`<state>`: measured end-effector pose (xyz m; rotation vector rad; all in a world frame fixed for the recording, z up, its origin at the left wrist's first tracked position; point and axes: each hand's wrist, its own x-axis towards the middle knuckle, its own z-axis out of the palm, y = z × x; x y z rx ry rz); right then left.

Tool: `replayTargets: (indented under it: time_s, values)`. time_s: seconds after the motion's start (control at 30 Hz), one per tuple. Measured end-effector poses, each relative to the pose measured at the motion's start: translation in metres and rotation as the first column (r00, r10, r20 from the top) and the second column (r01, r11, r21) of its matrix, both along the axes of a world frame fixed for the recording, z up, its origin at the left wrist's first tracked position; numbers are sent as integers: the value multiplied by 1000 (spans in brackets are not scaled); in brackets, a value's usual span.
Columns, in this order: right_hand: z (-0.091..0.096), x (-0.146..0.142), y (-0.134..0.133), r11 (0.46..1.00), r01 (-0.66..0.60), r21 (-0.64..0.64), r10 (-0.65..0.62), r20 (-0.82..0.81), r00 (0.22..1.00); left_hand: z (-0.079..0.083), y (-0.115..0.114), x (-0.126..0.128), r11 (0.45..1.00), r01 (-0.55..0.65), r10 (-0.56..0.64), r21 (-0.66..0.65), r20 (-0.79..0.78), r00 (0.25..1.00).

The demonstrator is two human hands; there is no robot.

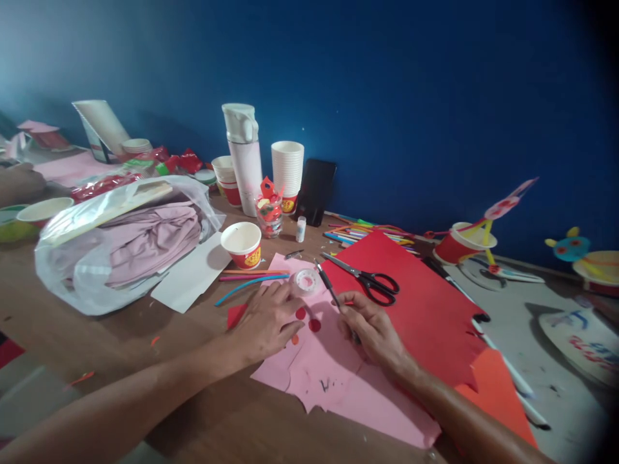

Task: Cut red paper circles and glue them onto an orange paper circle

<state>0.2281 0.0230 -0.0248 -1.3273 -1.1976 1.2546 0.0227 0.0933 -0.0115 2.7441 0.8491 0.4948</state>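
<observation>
Blue wall (411, 116) across the back, brown tabletop (130, 328) below, and crowded all the way along! Front and centre, right grip (370, 327) closed around a black pen (329, 283), slanting up above pink paper (338, 386). Left grip (265, 322) low on that same paper, fingers loosely spread, nothing grasped. Between the two, red dots (314, 325) and an orange dot (294, 339), with a roll of tape (306, 281) just beyond the left fingers. Now black-handled scissors (374, 285) on red paper (425, 322), squarely between right grip and coloured sticks (358, 236)! Past the left grip, more sticks, then a paper cup (241, 246). Farther back: white bottle (246, 174), glass of red scraps (269, 216), tall stack of cups (287, 167), black phone (316, 193) propped upright near the wall. Over left, a bulky clear bag (68, 277), pink cloth inside. Far right, a decorated cup (449, 248).
</observation>
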Motion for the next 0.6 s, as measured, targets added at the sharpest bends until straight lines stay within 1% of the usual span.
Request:
replayTargets:
  time_s: [0.07, 0.17, 0.3, 0.37, 0.47, 0.53, 0.6]
  values:
    - [0, -1, 0, 1000, -9, 17, 9, -14, 1000, -3, -1, 1, 999, -29, 27, -33, -42, 999]
    - [3, -3, 1, 999, -32, 36, 34, -63, 997, -7, -1, 1, 997, -65, 62, -47, -52, 997]
    - [7, -4, 4, 997, -71, 4, 71, -102, 992, -10, 2, 1, 996, -48, 46, -72, -33, 998]
    - [8, -3, 6, 999, -46, 18, 47, -82, 996, -9, 3, 1, 995, -39, 38, -89, -15, 999]
    - [13, 2, 8, 995, 36, 89, -33, -33, 999, -9, 2, 2, 994, -18, 19, -106, 7, 1000]
    - [17, 5, 6, 987, 75, 141, -80, 33, 996, -12, 1, 2, 996, 8, -5, -94, 27, 1000]
    - [21, 8, 2, 975, 52, 215, -79, 118, 990, -15, 0, 3, 997, 29, -25, -71, 51, 998]
